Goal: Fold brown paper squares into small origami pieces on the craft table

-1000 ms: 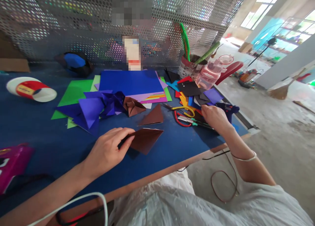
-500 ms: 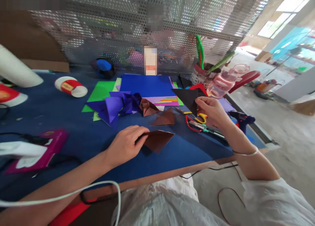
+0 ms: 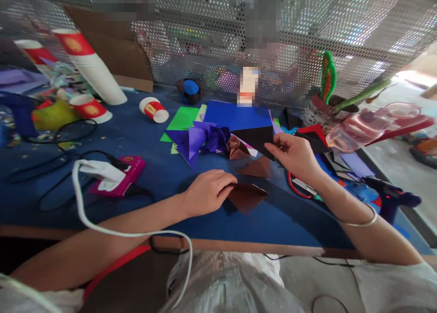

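My left hand [image 3: 208, 192] is closed on the corner of a folded brown paper triangle [image 3: 246, 196] that lies on the blue table [image 3: 164, 176]. My right hand [image 3: 295, 156] holds a black paper sheet [image 3: 256, 139] by its edge, lifted above the table. Between the hands lies another brown triangle [image 3: 256, 169]. Just beyond sit a small brown folded shape [image 3: 236, 146] and crumpled purple folded paper [image 3: 201, 139].
Blue and green sheets [image 3: 239, 116] lie at the back before a perforated metal screen. Scissors [image 3: 295, 185], a glue gun [image 3: 391, 197] and coloured scraps are to the right. Paper cups [image 3: 155, 109], cables and a pink box [image 3: 119, 179] occupy the left. A pot of green stems [image 3: 324, 103] stands at the back right.
My right hand left the tools at the right, picked up a black sheet and carried it left toward the middle. My left hand kept hold of the brown triangle. The view swung left.
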### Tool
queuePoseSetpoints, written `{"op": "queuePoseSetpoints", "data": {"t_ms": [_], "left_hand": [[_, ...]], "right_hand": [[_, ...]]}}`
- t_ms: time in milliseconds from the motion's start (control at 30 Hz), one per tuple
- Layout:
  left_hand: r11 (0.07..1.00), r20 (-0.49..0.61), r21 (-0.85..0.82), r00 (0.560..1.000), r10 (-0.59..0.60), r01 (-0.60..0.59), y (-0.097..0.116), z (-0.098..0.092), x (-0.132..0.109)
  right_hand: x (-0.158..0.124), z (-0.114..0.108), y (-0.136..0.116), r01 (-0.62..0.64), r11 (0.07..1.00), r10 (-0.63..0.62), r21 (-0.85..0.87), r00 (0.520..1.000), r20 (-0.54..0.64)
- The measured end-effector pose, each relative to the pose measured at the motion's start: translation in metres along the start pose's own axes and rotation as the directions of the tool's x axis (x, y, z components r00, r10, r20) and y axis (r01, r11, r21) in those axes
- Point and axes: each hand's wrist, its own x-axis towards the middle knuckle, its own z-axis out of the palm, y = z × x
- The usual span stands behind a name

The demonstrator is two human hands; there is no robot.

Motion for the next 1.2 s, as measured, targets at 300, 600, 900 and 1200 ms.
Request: {"op": "queuePoseSetpoints", "data": {"t_ms": [300, 600, 900, 1200], "left_hand": [[0.998, -0.036, -0.048, 0.999, 0.036, -0.038, -0.002, -0.002, 0.001], [0.996, -0.071, -0.034, 0.995, 0.075, -0.078, -0.005, 0.000, 0.003], [0.993, -0.100, -0.018, 0.989, 0.110, -0.112, -0.005, 0.000, 0.003], [0.992, -0.090, -0.025, 0.989, 0.118, -0.120, -0.005, 0.001, 0.002]], "right_hand": [[0.029, -0.033, 0.007, 0.102, 0.987, -0.126, -0.126, 0.972, -0.199], [0.076, -0.077, 0.053, -0.007, 0.863, -0.193, -0.505, 0.920, -0.341], [0.123, -0.040, 0.113, -0.318, 0.688, 0.184, -0.653, 0.946, -0.268], [0.146, -0.010, 0.138, -0.341, 0.702, 0.287, -0.625, 0.939, -0.189]]}}
